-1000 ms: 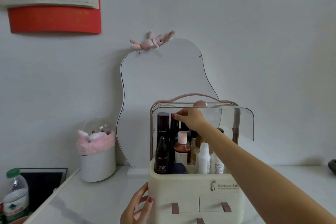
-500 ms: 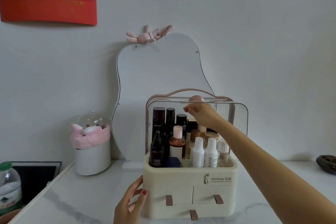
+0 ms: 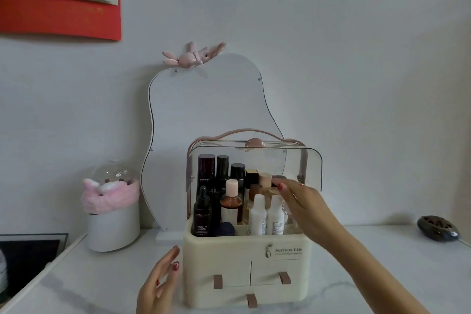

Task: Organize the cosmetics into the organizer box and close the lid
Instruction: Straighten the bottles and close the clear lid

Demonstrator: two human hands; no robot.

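Right hand (image 3: 303, 201) open over bottles (image 3: 266, 214); left hand (image 3: 159, 285) open.

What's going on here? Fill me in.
A person is tidying cosmetics into a cream organizer box on a white table. The right hand reaches in among the bottles on the box's right side, fingertips at the small containers there. The left hand rests open against the box's left front corner. The clear lid is raised, not yet closed, and the drawers look shut.

Matt cream plastic organizer box (image 3: 244, 257), glossy clear plastic lid (image 3: 309, 168), smooth marbled tabletop (image 3: 369, 270)
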